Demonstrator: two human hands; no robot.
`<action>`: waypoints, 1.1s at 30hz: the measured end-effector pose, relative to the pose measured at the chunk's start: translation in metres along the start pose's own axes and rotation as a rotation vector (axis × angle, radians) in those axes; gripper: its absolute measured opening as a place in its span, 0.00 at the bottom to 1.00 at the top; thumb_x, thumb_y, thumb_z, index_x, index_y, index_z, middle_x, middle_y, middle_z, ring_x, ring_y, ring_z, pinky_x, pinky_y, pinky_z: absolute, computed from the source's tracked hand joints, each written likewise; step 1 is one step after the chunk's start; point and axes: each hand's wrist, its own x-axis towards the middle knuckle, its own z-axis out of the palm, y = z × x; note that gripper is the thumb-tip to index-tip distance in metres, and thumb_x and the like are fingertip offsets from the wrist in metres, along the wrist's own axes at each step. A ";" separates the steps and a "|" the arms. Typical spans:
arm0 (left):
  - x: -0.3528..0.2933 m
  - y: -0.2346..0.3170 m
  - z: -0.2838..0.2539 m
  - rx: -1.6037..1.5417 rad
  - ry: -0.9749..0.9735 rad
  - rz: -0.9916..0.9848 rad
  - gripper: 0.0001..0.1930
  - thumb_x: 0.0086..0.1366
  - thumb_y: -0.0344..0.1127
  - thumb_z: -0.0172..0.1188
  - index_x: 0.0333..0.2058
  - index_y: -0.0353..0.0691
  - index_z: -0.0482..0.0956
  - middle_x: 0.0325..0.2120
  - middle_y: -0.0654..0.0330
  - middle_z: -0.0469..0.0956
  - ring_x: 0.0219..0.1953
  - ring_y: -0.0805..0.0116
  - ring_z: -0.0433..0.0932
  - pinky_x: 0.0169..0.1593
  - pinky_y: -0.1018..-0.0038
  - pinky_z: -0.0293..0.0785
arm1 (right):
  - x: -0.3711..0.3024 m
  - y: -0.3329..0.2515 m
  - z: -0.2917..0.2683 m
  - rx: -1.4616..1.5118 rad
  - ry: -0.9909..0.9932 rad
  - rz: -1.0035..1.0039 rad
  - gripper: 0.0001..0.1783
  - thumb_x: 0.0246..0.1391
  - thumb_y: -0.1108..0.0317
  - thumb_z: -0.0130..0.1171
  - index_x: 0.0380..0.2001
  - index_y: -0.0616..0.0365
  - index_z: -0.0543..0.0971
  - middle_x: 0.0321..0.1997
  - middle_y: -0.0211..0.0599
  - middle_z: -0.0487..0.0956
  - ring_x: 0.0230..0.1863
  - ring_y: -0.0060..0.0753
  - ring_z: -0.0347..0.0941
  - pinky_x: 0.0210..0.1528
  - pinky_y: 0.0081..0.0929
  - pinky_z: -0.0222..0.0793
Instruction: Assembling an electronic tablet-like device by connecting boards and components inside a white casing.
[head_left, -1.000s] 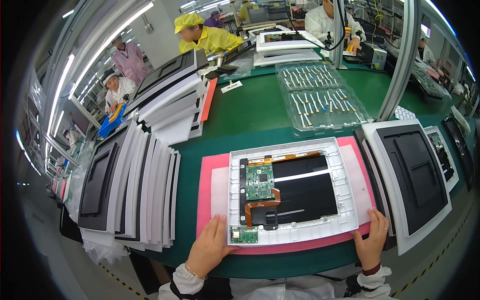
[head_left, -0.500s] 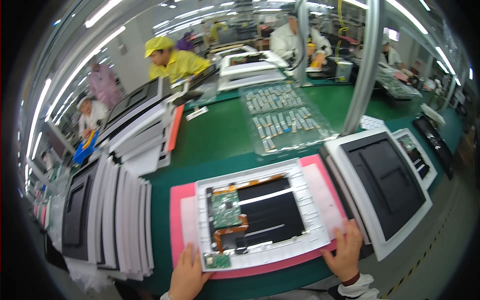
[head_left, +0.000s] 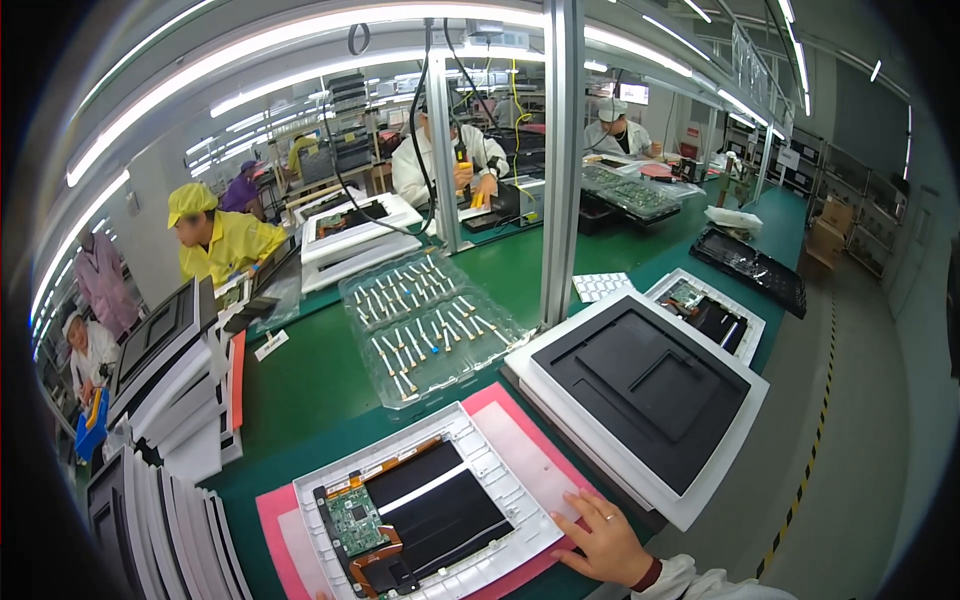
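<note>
My right hand (head_left: 607, 543) lies with fingers spread at the right side of a pink foam pad (head_left: 503, 400), close to the corner of a white plastic display housing (head_left: 500, 478). It grips nothing. The housing rests open-backed on the pad. In it are a green circuit board (head_left: 356, 520), a dark panel (head_left: 440, 492) and orange-brown flat cables (head_left: 372, 553). Of my left hand only a fingertip shows at the lower edge, by the housing's near left corner; its other fingers are out of the picture.
A clear tray (head_left: 400, 385) of short flat cables lies beyond the pad. At the right are stacked housings with a black panel (head_left: 645, 385), and another opened unit (head_left: 712, 318). Upright panels (head_left: 165, 520) stand left. A metal post (head_left: 562, 190) rises from the bench; co-workers sit beyond.
The view has swung right and up, so the pad and housing appear lower and further left. My left hand has nearly left the picture. My right hand remains beside the pad, fingers spread.
</note>
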 end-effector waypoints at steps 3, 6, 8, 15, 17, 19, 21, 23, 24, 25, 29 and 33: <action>0.000 -0.009 0.009 0.019 0.080 0.083 0.39 0.48 0.48 0.64 0.52 0.22 0.65 0.52 0.34 0.65 0.51 0.38 0.68 0.54 0.57 0.67 | 0.002 -0.004 -0.001 -0.012 -0.008 0.000 0.29 0.48 0.50 0.61 0.52 0.53 0.74 0.54 0.50 0.70 0.55 0.54 0.65 0.55 0.43 0.64; -0.002 -0.009 0.008 0.008 0.068 0.079 0.39 0.48 0.48 0.64 0.52 0.22 0.66 0.52 0.33 0.65 0.50 0.37 0.68 0.54 0.57 0.68 | 0.000 0.000 0.000 -0.026 0.006 -0.007 0.29 0.48 0.50 0.61 0.52 0.53 0.74 0.55 0.50 0.69 0.56 0.54 0.65 0.55 0.43 0.64; -0.001 -0.009 0.005 0.000 0.056 0.065 0.39 0.49 0.49 0.63 0.52 0.22 0.66 0.51 0.33 0.65 0.51 0.37 0.68 0.54 0.57 0.68 | -0.001 -0.002 0.000 -0.021 0.006 0.002 0.29 0.49 0.50 0.60 0.52 0.53 0.73 0.55 0.50 0.69 0.57 0.53 0.65 0.55 0.44 0.63; 0.000 0.000 -0.002 -0.012 0.033 0.031 0.41 0.50 0.48 0.63 0.55 0.23 0.61 0.56 0.33 0.61 0.55 0.37 0.64 0.58 0.55 0.62 | 0.002 -0.005 -0.001 -0.017 -0.030 0.025 0.30 0.49 0.49 0.60 0.52 0.54 0.73 0.55 0.48 0.70 0.59 0.51 0.64 0.58 0.43 0.60; -0.002 -0.001 0.003 -0.014 0.021 0.032 0.41 0.50 0.47 0.63 0.56 0.23 0.60 0.57 0.33 0.59 0.56 0.37 0.62 0.59 0.54 0.60 | 0.000 0.001 0.003 0.004 -0.021 0.021 0.29 0.49 0.49 0.60 0.51 0.54 0.73 0.56 0.46 0.70 0.59 0.50 0.64 0.58 0.43 0.58; -0.007 -0.001 0.008 -0.021 0.048 0.018 0.41 0.51 0.46 0.62 0.58 0.25 0.58 0.60 0.36 0.55 0.60 0.38 0.57 0.60 0.50 0.55 | -0.004 0.001 0.004 0.028 -0.010 0.015 0.29 0.49 0.50 0.60 0.51 0.55 0.74 0.56 0.45 0.70 0.59 0.50 0.64 0.59 0.43 0.57; -0.008 0.004 0.010 -0.020 0.046 -0.025 0.40 0.52 0.46 0.61 0.58 0.26 0.58 0.61 0.38 0.54 0.61 0.38 0.55 0.61 0.49 0.54 | -0.003 0.001 0.003 0.067 -0.017 0.014 0.29 0.52 0.52 0.58 0.54 0.56 0.71 0.58 0.44 0.69 0.61 0.46 0.62 0.60 0.43 0.55; -0.006 0.008 0.011 -0.021 0.048 -0.067 0.40 0.52 0.46 0.61 0.58 0.27 0.59 0.62 0.40 0.53 0.62 0.39 0.53 0.61 0.49 0.52 | -0.001 0.000 0.004 0.068 -0.034 0.006 0.29 0.52 0.52 0.57 0.54 0.57 0.71 0.58 0.43 0.69 0.62 0.45 0.61 0.60 0.43 0.55; -0.006 0.010 0.010 -0.073 0.002 -0.090 0.39 0.53 0.45 0.60 0.58 0.27 0.59 0.62 0.41 0.52 0.63 0.39 0.51 0.61 0.48 0.51 | -0.001 -0.001 0.003 0.066 -0.050 -0.002 0.30 0.52 0.53 0.57 0.54 0.59 0.70 0.59 0.43 0.68 0.62 0.44 0.61 0.60 0.43 0.54; -0.006 0.010 0.010 -0.126 -0.043 -0.111 0.38 0.54 0.45 0.59 0.58 0.28 0.59 0.63 0.43 0.52 0.64 0.39 0.50 0.62 0.48 0.49 | -0.001 -0.001 0.002 0.065 -0.047 -0.003 0.30 0.52 0.53 0.57 0.54 0.59 0.70 0.59 0.43 0.68 0.62 0.44 0.61 0.60 0.43 0.54; -0.009 0.003 0.023 -0.300 0.034 -0.117 0.36 0.54 0.44 0.59 0.58 0.30 0.60 0.63 0.42 0.52 0.64 0.39 0.49 0.62 0.49 0.48 | 0.001 -0.001 0.002 0.047 -0.069 -0.008 0.30 0.52 0.52 0.58 0.53 0.62 0.71 0.59 0.43 0.68 0.62 0.42 0.62 0.62 0.43 0.51; -0.009 -0.001 0.025 -0.313 0.040 -0.075 0.34 0.55 0.45 0.58 0.58 0.35 0.62 0.62 0.41 0.53 0.63 0.37 0.51 0.61 0.48 0.50 | 0.001 -0.001 0.000 0.042 -0.066 -0.010 0.29 0.52 0.53 0.56 0.53 0.62 0.71 0.60 0.42 0.67 0.62 0.41 0.61 0.60 0.41 0.54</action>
